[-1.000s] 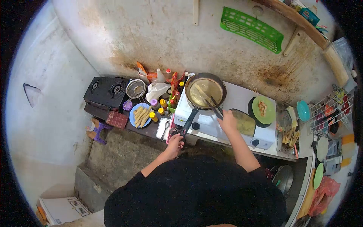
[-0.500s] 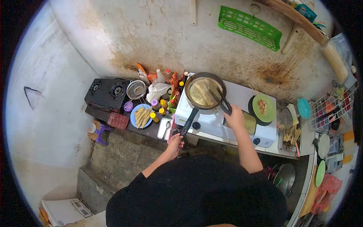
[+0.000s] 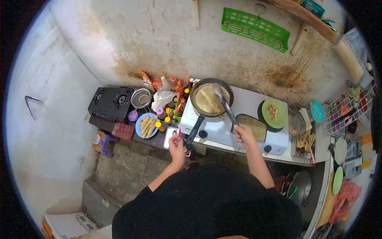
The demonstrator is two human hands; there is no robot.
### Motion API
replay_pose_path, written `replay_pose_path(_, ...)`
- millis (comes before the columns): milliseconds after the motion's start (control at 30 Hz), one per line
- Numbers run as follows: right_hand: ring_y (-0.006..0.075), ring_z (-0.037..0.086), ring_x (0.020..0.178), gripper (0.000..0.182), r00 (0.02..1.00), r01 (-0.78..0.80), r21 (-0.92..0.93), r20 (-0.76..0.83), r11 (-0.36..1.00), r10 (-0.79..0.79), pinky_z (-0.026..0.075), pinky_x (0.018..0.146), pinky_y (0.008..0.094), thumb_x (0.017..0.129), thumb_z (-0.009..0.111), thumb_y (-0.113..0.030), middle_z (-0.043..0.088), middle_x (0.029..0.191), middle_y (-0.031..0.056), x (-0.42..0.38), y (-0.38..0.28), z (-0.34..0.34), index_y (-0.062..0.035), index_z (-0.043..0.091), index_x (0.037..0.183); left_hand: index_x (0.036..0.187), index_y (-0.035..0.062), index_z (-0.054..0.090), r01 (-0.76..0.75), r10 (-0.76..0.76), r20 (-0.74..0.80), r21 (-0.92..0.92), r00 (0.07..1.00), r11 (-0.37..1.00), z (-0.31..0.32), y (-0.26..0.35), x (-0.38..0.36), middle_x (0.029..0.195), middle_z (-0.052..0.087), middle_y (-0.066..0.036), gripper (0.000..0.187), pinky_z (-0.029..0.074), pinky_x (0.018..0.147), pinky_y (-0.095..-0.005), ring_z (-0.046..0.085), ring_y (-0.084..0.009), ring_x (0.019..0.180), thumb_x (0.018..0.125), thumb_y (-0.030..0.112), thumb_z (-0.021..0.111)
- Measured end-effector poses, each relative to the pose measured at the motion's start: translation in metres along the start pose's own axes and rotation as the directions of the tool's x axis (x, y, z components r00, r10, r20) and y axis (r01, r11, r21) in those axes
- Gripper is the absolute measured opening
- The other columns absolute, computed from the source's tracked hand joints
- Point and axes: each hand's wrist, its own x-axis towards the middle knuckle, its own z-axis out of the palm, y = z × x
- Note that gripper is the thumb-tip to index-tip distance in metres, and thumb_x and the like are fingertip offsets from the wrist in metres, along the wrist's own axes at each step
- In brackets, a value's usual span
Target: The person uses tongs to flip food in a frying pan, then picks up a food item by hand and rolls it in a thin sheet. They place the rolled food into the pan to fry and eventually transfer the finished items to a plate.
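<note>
My right hand [image 3: 244,135] grips the dark handle of the tongs [image 3: 226,104], whose grey head is over the right part of the frying pan [image 3: 193,101]. Pale rolled food [image 3: 209,100] lies in bubbling oil in the pan, on the left burner of the white stove [image 3: 248,95]. Just left of the pan's black handle [image 3: 195,129] is my left hand [image 3: 176,149], its fingers pinched near a small pink item. What it holds is too small to make out. A small white tray [image 3: 169,139] with a spoon sits beside those fingers.
Left of the stove are bottles and jars, a blue plate [image 3: 138,128] of pale rolls, a strainer [image 3: 141,98] and a black stove [image 3: 105,104]. A green plate [image 3: 281,115] with food pieces stands on the right burner. Farther right are a metal tray [image 3: 295,148] and a wire rack [image 3: 338,129].
The tongs' arms, spread over the pan before, now look together. My left hand has moved up and left, off the pan handle's end. The whole view has shifted slightly.
</note>
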Motion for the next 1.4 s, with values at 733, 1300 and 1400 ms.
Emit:
replay_pose_path(733, 0.0081, 0.051, 0.062, 0.019, 0.913, -0.166, 0.274, 0.407, 0.947, 0.042, 0.045, 0.049, 0.0244, 0.079, 0.058, -0.021, 0.053, 0.073, -0.0008, -0.045, 0.009, 0.013, -0.0067, 0.052, 0.090, 0.080, 0.0073, 0.055, 0.683, -0.528, 0.633, -0.002, 0.567, 0.731, 0.128, 0.027, -0.026, 0.077, 0.049, -0.001, 0.026, 0.037, 0.074, -0.0294, 0.043, -0.0140, 0.084, 0.071, 0.031, 0.063)
replay_pose_path(1300, 0.0268, 0.056, 0.080, 0.041, 0.895, 0.226, -0.809, -0.048, 0.543, -0.444, 0.045, 0.068, 0.0368, 0.074, 0.059, -0.029, 0.056, 0.093, 0.0128, 0.019, 0.080, -0.106, -0.0090, 0.051, 0.108, 0.073, 0.0147, 0.055, 0.777, -0.732, 0.416, 0.088, 0.540, 0.623, 0.149, 0.030, -0.052, 0.060, 0.046, 0.006, 0.022, 0.039, 0.067, -0.0357, 0.046, -0.0144, 0.075, 0.071, 0.035, 0.063)
replay_pose_path(1400, 0.0259, 0.052, 0.092, 0.035, 0.831, 0.124, -0.972, -0.008, 0.198, -0.556, 0.042, 0.075, 0.0403, 0.075, 0.056, -0.024, 0.055, 0.097, 0.0116, 0.034, 0.077, -0.136, -0.0117, 0.053, 0.108, 0.076, 0.0118, 0.058, 0.784, -0.749, 0.390, 0.099, 0.536, 0.613, 0.149, 0.032, -0.057, 0.055, 0.043, 0.005, 0.027, 0.039, 0.067, -0.0325, 0.048, -0.0146, 0.076, 0.070, 0.037, 0.063)
